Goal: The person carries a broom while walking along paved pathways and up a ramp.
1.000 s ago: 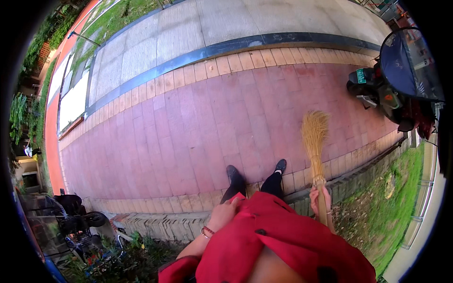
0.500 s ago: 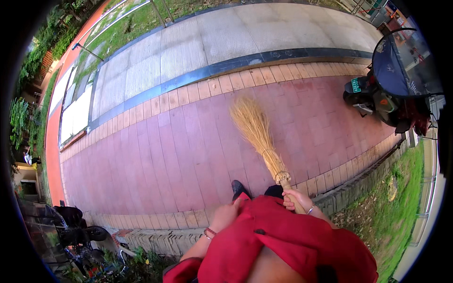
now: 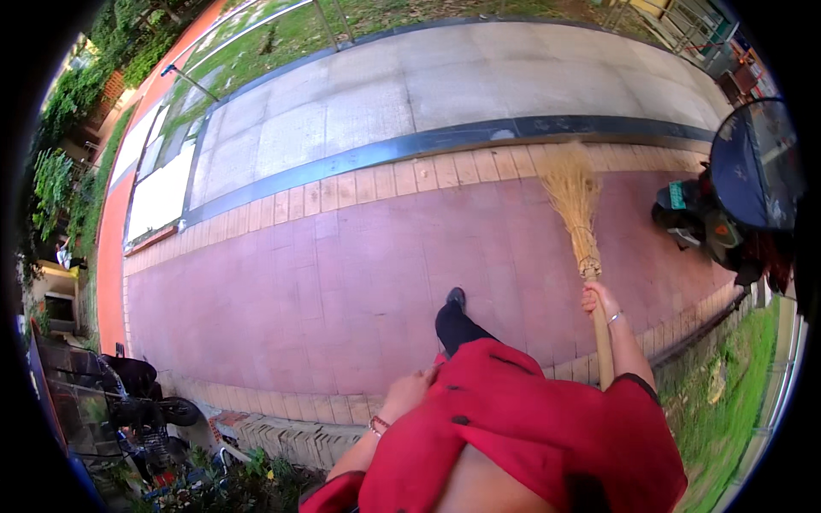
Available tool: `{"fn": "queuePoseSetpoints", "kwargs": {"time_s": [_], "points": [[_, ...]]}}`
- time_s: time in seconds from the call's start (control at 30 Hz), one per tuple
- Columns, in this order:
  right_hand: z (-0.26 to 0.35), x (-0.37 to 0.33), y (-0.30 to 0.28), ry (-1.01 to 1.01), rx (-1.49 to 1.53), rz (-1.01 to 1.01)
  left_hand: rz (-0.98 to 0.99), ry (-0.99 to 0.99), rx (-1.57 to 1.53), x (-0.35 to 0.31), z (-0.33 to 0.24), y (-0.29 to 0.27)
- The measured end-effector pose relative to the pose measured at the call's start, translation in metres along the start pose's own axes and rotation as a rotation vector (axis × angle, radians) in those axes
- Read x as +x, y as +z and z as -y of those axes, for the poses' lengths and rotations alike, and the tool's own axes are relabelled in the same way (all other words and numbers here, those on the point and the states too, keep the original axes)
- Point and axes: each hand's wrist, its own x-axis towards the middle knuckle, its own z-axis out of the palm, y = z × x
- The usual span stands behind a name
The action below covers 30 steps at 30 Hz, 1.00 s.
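Note:
My right hand (image 3: 602, 300) is wrapped round the handle of a straw broom (image 3: 575, 198), just below where the bristles are bound. The bristles point away from me, over the border of tan bricks along the far side of the path. The wooden handle runs back under my right forearm side toward my red garment (image 3: 505, 410). My left hand (image 3: 409, 393), with a beaded bracelet at the wrist, is low against the front of the garment. Its fingers are mostly hidden, so I cannot make out their pose. One dark shoe (image 3: 457, 297) shows ahead of the garment.
Reddish paving (image 3: 342, 282) stretches left and right. Beyond it, a dark stone edge (image 3: 428, 141) borders pale slabs. A scooter (image 3: 714, 222) with a dark windshield stands at right, another parked two-wheeler (image 3: 145, 410) at lower left. Grass (image 3: 727, 410) lies beyond a low kerb.
My right arm has reached outward and to the right, carrying the broom further right and away from me. The view has shifted a little; one leg now shows stepping forward. My left hand stays low.

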Motion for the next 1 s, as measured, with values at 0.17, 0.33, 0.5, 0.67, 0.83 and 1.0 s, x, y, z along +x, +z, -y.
{"fn": "queuePoseSetpoints", "kwargs": {"time_s": [0.17,0.33,0.5,0.67,0.83,1.0], "points": [[0.014,0.125,0.039,0.111,-0.188,-0.022,-0.002,-0.182,-0.071,0.028,0.035,-0.036],[-0.072,0.092,0.157,0.233,-0.587,0.124,0.039,-0.176,-0.102,0.057,0.031,-0.093],[-0.091,0.028,0.206,0.332,-0.516,0.246,0.090,-0.080,-0.028,0.080,0.045,-0.127],[-0.102,-0.024,0.229,-0.022,-1.017,0.353,0.087,0.105,-0.013,0.091,0.073,-0.163],[-0.146,-0.060,0.223,-0.172,-1.016,0.211,0.007,0.260,0.082,0.095,0.135,-0.171],[-0.159,-0.057,0.321,0.042,-0.457,-0.003,-0.006,0.336,0.140,0.077,0.227,-0.199]]}}
